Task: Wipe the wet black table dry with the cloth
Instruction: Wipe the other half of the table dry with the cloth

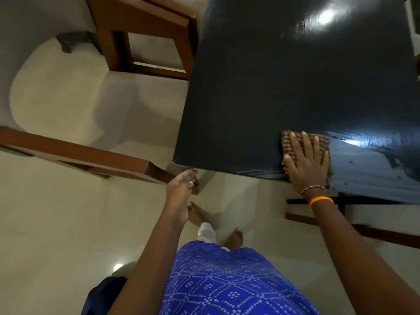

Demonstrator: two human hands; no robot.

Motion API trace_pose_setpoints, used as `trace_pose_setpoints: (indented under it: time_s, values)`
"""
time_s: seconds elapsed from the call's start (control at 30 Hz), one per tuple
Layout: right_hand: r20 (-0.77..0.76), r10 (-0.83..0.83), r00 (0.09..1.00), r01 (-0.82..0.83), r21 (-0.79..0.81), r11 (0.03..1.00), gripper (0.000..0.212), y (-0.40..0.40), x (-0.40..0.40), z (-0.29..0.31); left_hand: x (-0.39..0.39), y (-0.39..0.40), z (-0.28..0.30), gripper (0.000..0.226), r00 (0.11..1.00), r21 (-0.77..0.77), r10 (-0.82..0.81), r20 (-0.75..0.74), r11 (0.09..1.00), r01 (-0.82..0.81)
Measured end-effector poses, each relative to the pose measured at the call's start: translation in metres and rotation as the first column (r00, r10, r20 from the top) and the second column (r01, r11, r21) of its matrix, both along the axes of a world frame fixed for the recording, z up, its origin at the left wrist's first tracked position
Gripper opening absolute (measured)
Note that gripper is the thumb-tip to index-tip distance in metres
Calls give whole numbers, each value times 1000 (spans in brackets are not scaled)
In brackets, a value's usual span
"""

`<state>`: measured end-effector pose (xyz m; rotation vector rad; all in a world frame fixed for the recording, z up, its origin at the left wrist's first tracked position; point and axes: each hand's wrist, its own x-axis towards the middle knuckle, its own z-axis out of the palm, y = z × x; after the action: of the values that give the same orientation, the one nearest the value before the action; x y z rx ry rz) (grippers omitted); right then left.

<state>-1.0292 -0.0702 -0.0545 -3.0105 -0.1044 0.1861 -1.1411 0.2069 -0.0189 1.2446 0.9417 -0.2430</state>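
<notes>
The black table [284, 87] fills the upper right of the head view, glossy with light glare. A striped brown cloth [289, 142] lies flat near the table's front edge. My right hand [305, 164] presses on the cloth with fingers spread, palm down. To the right of the cloth the surface [368, 169] shows a wet sheen with droplets. My left hand [181, 185] hangs off the table below its front left corner, fingers loosely curled, holding nothing.
A wooden chair [145, 35] stands at the table's left side and another wooden chair [79, 153] sits at the lower left. A chair rail [375, 233] shows under the table's front edge. My bare feet [234, 237] stand on pale floor tiles.
</notes>
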Motion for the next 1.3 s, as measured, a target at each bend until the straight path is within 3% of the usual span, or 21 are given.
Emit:
trace_pose_setpoints:
  time_s: [0.1,0.17,0.33,0.5,0.67,0.73,0.8,0.9,1.0,1.13,1.3]
  values:
    - [-26,-117,993,117,20,993,66,34,-12,-3,0,6,-2,44,1000,-52,4,17,999,-3]
    - [-19,-71,997,71,16,997,65,67,-20,-4,0,8,-5,45,999,-64,15,30,998,-13]
    - [-14,234,972,-232,93,968,63,170,-42,-7,-1,11,-10,43,999,-32,21,50,999,-19]
    - [-65,545,836,-533,138,835,61,253,-45,-2,-6,16,-11,46,985,75,168,39,982,-171]
    - [6,675,738,-672,93,734,55,220,-38,-5,-14,16,-10,45,996,265,85,8,961,-84]
    - [63,665,744,-668,81,739,54,180,-38,-8,-10,4,-5,42,999,317,46,17,947,-49]
    - [112,619,778,-626,47,778,56,137,-38,-12,-5,-9,-1,33,1000,301,-29,8,953,25]
    - [150,477,866,-482,-4,876,61,51,-43,-15,9,-52,7,23,954,275,-298,-32,915,295]
    - [149,297,943,-301,1,954,62,-34,-52,-14,21,-99,11,23,847,422,-528,-67,754,504]
    - [104,2,995,-6,42,999,60,-110,-56,-4,24,-129,7,33,747,717,-648,-148,451,532]
    - [61,-456,888,449,94,888,63,-86,-40,-7,25,-114,7,43,734,839,-633,-247,239,488]
